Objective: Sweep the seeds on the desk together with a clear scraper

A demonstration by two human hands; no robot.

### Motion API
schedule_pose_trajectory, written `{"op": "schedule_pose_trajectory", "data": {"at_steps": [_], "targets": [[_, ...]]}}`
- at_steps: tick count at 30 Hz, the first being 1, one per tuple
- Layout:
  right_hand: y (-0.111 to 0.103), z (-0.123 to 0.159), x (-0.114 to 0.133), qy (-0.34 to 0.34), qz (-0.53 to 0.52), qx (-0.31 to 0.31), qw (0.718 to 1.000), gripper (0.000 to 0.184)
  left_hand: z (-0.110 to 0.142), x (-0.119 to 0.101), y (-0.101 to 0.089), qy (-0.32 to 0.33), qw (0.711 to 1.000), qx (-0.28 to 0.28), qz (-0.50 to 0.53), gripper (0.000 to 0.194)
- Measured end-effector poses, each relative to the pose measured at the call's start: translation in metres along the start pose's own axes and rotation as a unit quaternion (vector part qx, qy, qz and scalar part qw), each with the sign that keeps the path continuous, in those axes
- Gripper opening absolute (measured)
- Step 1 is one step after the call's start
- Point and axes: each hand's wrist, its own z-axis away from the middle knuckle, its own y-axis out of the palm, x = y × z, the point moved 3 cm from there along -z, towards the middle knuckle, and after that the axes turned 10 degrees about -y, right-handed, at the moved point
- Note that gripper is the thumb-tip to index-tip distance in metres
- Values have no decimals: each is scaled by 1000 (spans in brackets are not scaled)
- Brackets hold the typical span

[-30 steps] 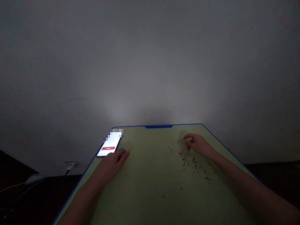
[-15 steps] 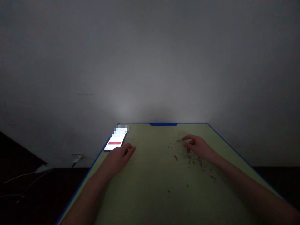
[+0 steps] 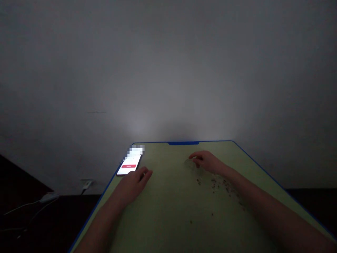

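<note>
My right hand (image 3: pixel 207 162) is over the far right of the pale green table (image 3: pixel 165 207), its thumb and fingers pinched on a thin clear object (image 3: pixel 190 163). It looks like a see-through plastic cup or lid, but its outline is too faint to be sure. Small dark bits (image 3: pixel 228 187) lie scattered on the tabletop below and to the right of that hand, partly hidden by the forearm. My left hand (image 3: pixel 136 183) rests at the left beside a lit phone (image 3: pixel 129 168), fingers loosely bent, thumb apart, with nothing visible in them.
A blue rim (image 3: pixel 183 143) edges the table, whose far side stands against a grey wall (image 3: pixel 168 80). At the lower left, a plug (image 3: pixel 86 183) sits in a wall socket, and white cables (image 3: pixel 48 197) trail over the dark floor. The room is dim.
My right hand has moved left with the clear object, away from the main scatter of dark bits. The left hand stays beside the phone. The camera view has shifted slightly.
</note>
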Motion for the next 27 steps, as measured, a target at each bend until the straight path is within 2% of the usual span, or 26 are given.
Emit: {"op": "schedule_pose_trajectory", "data": {"at_steps": [3, 8, 11, 19, 27], "targets": [[-3, -1, -6, -7, 19, 7, 1000, 28, 1, 1, -1, 1, 1000, 1, 3, 45], [-23, 12, -23, -1, 43, 7, 999, 31, 3, 0, -6, -6, 1000, -8, 9, 45], [-31, 17, -25, 0, 50, 15, 999, 32, 4, 0, -7, -9, 1000, -9, 5, 44], [-20, 11, -4, -41, 48, 56, 996, 25, 3, 3, -4, -4, 1000, -5, 11, 43], [-37, 28, -25, -14, 52, 16, 998, 25, 3, 0, -6, -10, 1000, 1, 9, 44]]}}
